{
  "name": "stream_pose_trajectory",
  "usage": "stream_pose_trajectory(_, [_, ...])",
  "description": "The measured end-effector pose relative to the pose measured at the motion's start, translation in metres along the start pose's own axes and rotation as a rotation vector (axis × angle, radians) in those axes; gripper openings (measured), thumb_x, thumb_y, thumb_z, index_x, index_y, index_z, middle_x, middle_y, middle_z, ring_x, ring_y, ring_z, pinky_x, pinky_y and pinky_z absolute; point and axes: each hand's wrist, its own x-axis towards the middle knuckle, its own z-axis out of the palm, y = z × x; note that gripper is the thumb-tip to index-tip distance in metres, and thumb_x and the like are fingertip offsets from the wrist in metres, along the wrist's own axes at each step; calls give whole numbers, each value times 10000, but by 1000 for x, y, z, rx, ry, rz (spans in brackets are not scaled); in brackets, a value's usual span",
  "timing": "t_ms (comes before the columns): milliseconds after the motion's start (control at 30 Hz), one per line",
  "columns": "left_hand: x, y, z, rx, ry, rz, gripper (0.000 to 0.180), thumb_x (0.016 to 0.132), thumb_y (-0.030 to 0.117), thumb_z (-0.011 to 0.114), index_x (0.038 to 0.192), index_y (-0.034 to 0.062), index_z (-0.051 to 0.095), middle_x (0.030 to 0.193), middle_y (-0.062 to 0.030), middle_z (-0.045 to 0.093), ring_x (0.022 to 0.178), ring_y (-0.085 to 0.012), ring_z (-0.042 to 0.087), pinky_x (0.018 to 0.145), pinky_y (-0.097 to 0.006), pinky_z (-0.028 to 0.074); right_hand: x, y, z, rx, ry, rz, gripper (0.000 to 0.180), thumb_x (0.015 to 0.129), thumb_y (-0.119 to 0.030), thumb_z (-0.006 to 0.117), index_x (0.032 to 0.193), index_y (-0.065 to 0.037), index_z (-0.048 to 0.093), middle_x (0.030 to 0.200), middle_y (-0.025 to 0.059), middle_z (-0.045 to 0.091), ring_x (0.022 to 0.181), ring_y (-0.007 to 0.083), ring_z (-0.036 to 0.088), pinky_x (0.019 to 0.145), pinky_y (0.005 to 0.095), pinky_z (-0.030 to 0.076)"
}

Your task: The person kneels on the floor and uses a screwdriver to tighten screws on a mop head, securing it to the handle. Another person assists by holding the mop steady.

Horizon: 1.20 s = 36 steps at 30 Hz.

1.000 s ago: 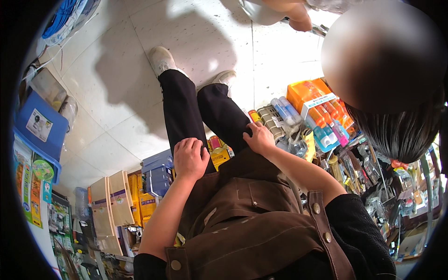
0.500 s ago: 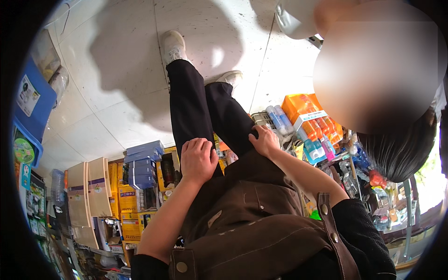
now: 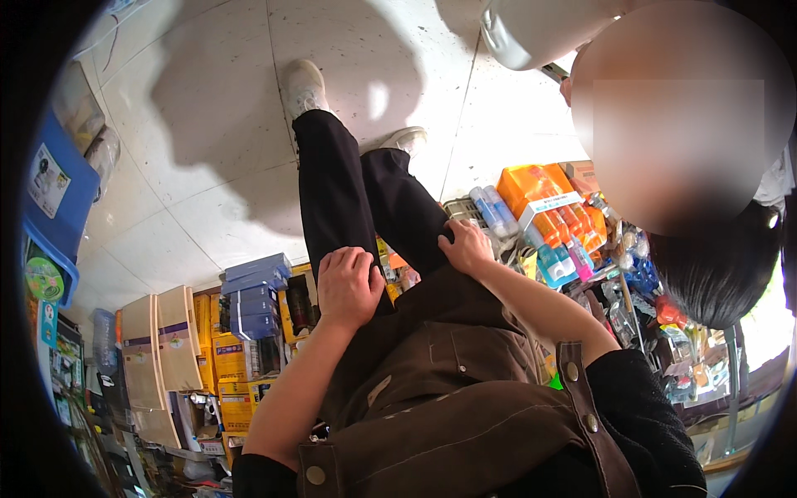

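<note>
My left hand (image 3: 349, 285) rests palm down on the knee of my black trousers (image 3: 336, 183), its fingers lightly bent over the cloth. On the other thigh lies my right hand (image 3: 467, 247), thumb apart from the loosely curved fingers. Neither hand holds anything that I can see. A brown apron (image 3: 448, 390) covers my lap and chest. Just beyond the right hand are blue-and-white cylindrical containers (image 3: 493, 209) and an orange package (image 3: 544, 195) of bottles.
A person (image 3: 706, 274) in a white sleeve leans in at the upper right. Blue boxes (image 3: 251, 299), yellow boxes (image 3: 232, 357) and beige panels (image 3: 158, 349) stand at the lower left. A blue bin (image 3: 62, 195) sits at the far left. Mixed goods crowd the right side.
Both hands stay on my legs. The other person's head has shifted slightly right and down, and the white sleeve shows more. The whole view has shifted slightly.
</note>
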Motion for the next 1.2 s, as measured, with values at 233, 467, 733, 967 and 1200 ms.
stream_pose_trajectory(233, [2,5,3,49,-38,5,148,769,147,623,884,58,598,957,-90,619,973,-290,579,906,-422,433,-1,8,4,47,8,-5,428,854,-375,599,1168,-85,604,1132,160,600,1120,320,566,956,432,449])
stream_pose_trajectory(467, [3,13,9,94,-63,6,147,765,134,627,889,59,601,956,-87,617,971,-292,579,908,-422,428,12,28,11,182,-20,-69,431,863,-348,603,1202,-83,586,1172,166,599,1124,331,570,955,428,454])
stream_pose_trajectory(733, [2,16,19,176,-163,19,201,777,165,644,944,62,604,1011,-89,611,1024,-277,570,957,-420,409,166,95,-85,875,528,100,637,854,-216,665,1378,-19,360,1046,168,661,968,289,637,837,389,493])
stream_pose_trajectory(967, [147,72,3,-230,52,153,282,842,77,615,1108,1,562,981,-125,581,858,-223,567,799,-330,469,191,103,-186,1642,685,62,626,902,-84,547,1426,-27,210,1239,149,524,967,279,633,822,369,538])
stream_pose_trajectory(1200, [305,161,-27,-195,31,311,241,857,152,638,1059,31,588,973,-133,646,819,-235,603,729,-318,473,198,83,-192,1584,580,70,468,933,-111,489,1367,-4,352,1228,150,496,1052,261,599,913,377,504])
